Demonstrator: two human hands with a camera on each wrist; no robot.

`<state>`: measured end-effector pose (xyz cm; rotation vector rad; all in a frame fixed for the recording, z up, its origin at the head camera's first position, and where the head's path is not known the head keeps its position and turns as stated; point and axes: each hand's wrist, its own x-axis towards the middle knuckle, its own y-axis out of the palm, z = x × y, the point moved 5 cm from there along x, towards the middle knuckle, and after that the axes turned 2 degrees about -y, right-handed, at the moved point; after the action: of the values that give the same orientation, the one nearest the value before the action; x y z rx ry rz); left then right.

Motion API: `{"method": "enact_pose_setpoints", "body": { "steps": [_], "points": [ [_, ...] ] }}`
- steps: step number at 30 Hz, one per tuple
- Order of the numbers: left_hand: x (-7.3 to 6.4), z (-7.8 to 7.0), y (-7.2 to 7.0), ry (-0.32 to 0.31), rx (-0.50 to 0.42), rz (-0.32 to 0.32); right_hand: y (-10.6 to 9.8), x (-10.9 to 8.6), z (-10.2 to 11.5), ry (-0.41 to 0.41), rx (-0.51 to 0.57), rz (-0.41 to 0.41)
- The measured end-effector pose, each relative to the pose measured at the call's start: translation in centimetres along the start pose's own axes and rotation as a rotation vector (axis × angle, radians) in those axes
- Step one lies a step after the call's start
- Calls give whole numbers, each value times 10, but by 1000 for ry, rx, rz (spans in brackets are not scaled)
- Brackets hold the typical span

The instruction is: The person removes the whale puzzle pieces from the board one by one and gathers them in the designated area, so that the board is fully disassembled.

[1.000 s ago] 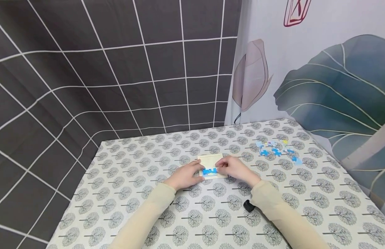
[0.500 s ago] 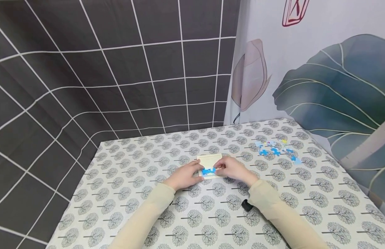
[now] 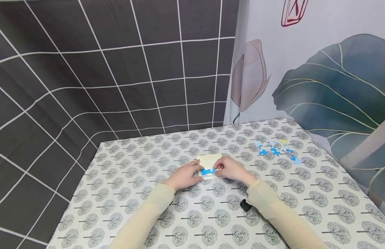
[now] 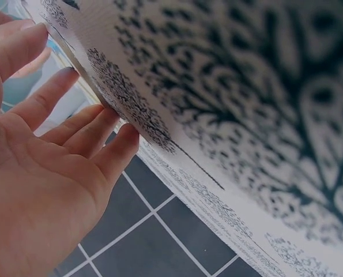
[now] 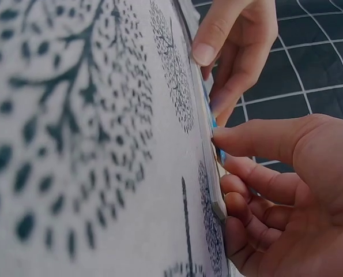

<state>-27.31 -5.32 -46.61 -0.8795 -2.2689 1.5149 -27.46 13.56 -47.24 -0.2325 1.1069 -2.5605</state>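
A small pale wooden puzzle tray point(image 3: 209, 160) lies on the patterned cloth, with blue jigsaw pieces point(image 3: 207, 171) along its near side. My left hand point(image 3: 184, 175) rests against the tray's left side, thumb near the front corner; in the left wrist view its fingers are spread and only slightly bent. At the tray's right side, my right hand point(image 3: 232, 169) pinches a blue puzzle piece between thumb and forefinger. The right wrist view shows a sliver of blue point(image 5: 222, 154) by those fingertips, while the other fingers curl beside the tray edge point(image 5: 217, 202). Fingers hide most of the piece.
Several loose puzzle pieces point(image 3: 275, 151), mostly blue with a yellow one point(image 3: 284, 141), lie at the back right of the table. A dark gridded curtain point(image 3: 124, 69) hangs behind, with a pale printed one point(image 3: 323, 38) on the right. A black object point(image 3: 245, 205) shows by the right cuff.
My right fingers have shifted slightly left over the tray and the blue pieces. The left hand stays at the tray's left side. The loose pieces have not moved.
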Motion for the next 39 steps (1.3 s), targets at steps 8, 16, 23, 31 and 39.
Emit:
{"method": "enact_pose_setpoints", "body": {
  "steps": [8, 16, 23, 31, 39],
  "points": [
    [2, 1, 2, 5, 9, 8, 4, 2, 0, 40, 95, -1],
    [2, 0, 1, 10, 4, 11, 5, 2, -1, 46, 131, -10],
    [2, 1, 1, 8, 0, 8, 4, 2, -3, 26, 130, -17],
    [2, 2, 1, 1, 0, 1, -1, 1, -4, 6, 129, -30],
    [2, 2, 2, 0, 9, 6, -4, -2, -1, 7, 134, -26]
  ]
}}
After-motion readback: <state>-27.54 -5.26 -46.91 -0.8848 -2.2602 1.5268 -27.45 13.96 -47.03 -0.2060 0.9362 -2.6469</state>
